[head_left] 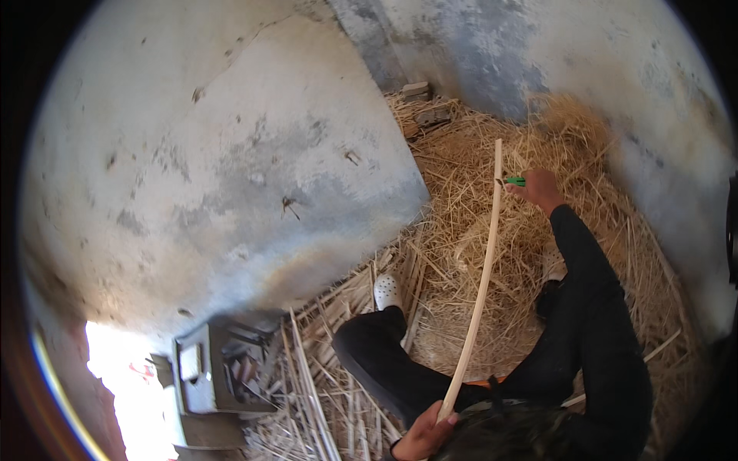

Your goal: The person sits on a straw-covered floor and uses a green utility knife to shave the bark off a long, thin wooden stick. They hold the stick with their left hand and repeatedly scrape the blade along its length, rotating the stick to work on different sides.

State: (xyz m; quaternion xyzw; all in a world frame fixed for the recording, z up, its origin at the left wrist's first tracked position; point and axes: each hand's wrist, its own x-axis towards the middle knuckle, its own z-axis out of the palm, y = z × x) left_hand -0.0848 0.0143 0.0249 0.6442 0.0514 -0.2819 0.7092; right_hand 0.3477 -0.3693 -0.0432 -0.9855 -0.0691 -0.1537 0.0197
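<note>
A long, pale, slightly curved strip of wood or split bamboo (483,288) runs from near my lap out over the straw. My left hand (425,434) grips its near end, fingers wrapped round it. Out at full reach, my right hand (540,190) is closed on a small green-handled tool (515,181). The tool's dark tip meets the strip a little short of its far end. Its exact kind is too small to make out, and most of the handle is hidden in my fist.
Loose straw and shavings (453,253) cover the floor around my legs. Several long pale strips (307,384) lie at the left, beside a wooden cabinet (201,369). A white clog (387,293) is on my left foot. Plastered walls (231,154) close in; bricks (416,91) sit in the far corner.
</note>
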